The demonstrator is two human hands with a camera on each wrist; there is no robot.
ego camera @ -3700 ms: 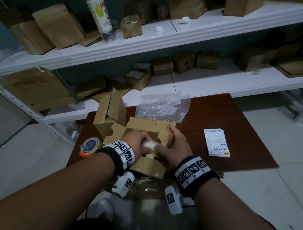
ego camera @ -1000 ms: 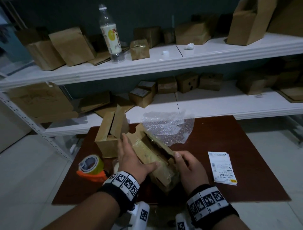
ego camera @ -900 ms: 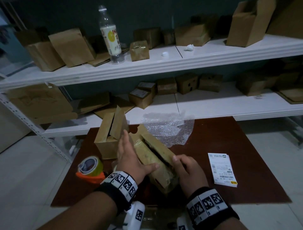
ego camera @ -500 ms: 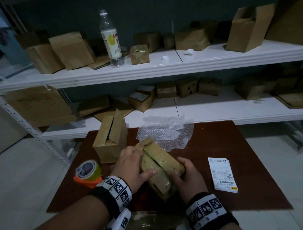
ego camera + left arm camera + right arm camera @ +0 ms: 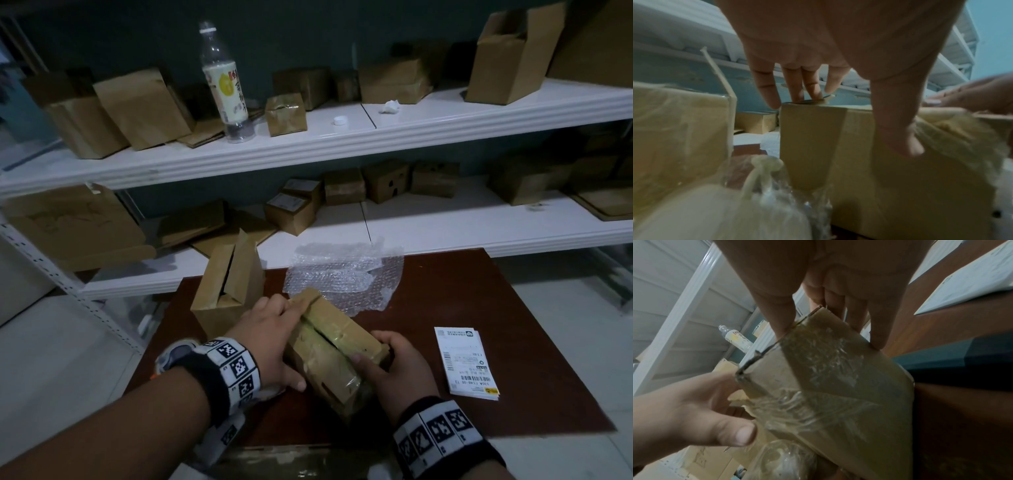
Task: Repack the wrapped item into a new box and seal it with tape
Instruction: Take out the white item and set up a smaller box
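Both hands (image 5: 270,337) (image 5: 397,368) clamp the taped old box (image 5: 334,346). Emptying step, I judge (wrapped item (image 5: 719,209) beside). Next: move it into the new box (image 5: 227,281)

Bare brown table (image 5: 479,308) lies open on the right, between the bubble wrap (image 5: 342,274) at the back and the stack of labels (image 5: 466,363) near the front. On the left, the upright open box (image 5: 227,287) stands close against the left hand (image 5: 270,339), blocking that side.
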